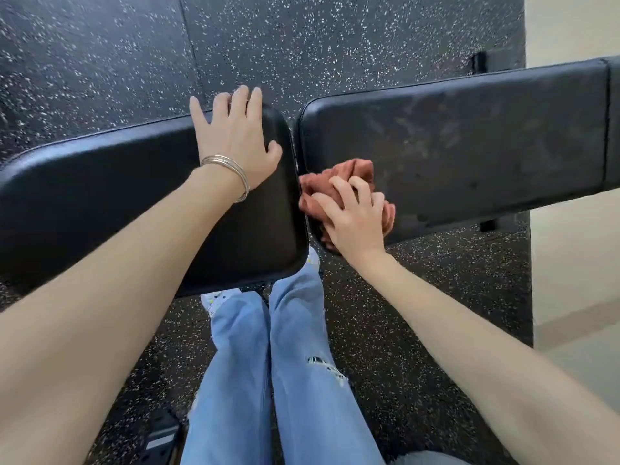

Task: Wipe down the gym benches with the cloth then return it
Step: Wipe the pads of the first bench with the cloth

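- The cloth (339,182) was held bunched by the right hand (354,216), fingers curled, at the near left corner of the right pad (486,139).
- The left hand (240,139) was laid flat, fingers straight, on the left pad (100,196).
- The right pad's length was seen running rightward from the cloth.

Two table pads, one cloth (339,177), two hands.
One rust-red cloth; the right pad (469,146) lies under it, the left pad (117,196) left of it; right hand (355,216) on the cloth, left hand (241,142) left of it.
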Motion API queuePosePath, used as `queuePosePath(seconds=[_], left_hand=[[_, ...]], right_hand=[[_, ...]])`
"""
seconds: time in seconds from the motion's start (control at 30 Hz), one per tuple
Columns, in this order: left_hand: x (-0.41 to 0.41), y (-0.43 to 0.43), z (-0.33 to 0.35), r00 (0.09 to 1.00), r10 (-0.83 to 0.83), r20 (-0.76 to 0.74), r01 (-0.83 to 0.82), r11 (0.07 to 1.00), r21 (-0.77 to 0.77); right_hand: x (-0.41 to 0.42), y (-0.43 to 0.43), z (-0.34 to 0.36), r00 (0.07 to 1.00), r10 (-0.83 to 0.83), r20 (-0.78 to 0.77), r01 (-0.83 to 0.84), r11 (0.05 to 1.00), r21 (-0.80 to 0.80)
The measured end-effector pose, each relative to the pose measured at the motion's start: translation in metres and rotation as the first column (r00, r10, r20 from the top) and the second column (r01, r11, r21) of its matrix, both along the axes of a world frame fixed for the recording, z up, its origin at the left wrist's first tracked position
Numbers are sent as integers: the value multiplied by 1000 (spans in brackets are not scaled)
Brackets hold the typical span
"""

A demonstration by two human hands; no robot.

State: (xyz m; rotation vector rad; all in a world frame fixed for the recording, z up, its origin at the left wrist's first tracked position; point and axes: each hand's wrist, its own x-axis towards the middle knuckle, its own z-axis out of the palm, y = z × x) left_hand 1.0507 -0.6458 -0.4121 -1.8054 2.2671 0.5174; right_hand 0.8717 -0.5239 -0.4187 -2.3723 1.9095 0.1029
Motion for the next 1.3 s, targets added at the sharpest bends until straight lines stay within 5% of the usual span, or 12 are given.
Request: queuePosePath(seconds=[0.2,0.43,0.57,0.7,0.87,1.0,1.13,1.23,1.3], left_hand=[[-19,19,3,982,-188,-13,188,982,-28],[-29,16,7,981,-193,30,194,981,-21],[-49,7,8,990,-139,3,139,990,28],[-71,-3,8,981,-182,-69,185,982,38],[-88,-9,3,974,-172,-147,188,977,97],[-95,-12,-3,977,-83,-197,118,977,175],[-89,-22,-7,978,-88,-190,123,976,180],[-82,-31,-11,975,-141,-171,173,966,190],[-75,-34,-11,977,-144,-157,175,962,211]], right_hand=[[-80,48,1,908,417,31,-418,906,65],[-132,60,30,980,198,-24,-192,970,150],[-70,29,14,936,317,154,-328,944,47],[-80,21,4,915,390,100,-394,919,14],[-173,39,17,988,151,22,-152,986,69],[-161,43,21,994,-100,36,97,992,81],[-94,25,9,975,-45,217,26,996,89],[-103,2,4,985,-13,174,5,999,45],[-136,-15,3,948,-256,187,253,967,43]])
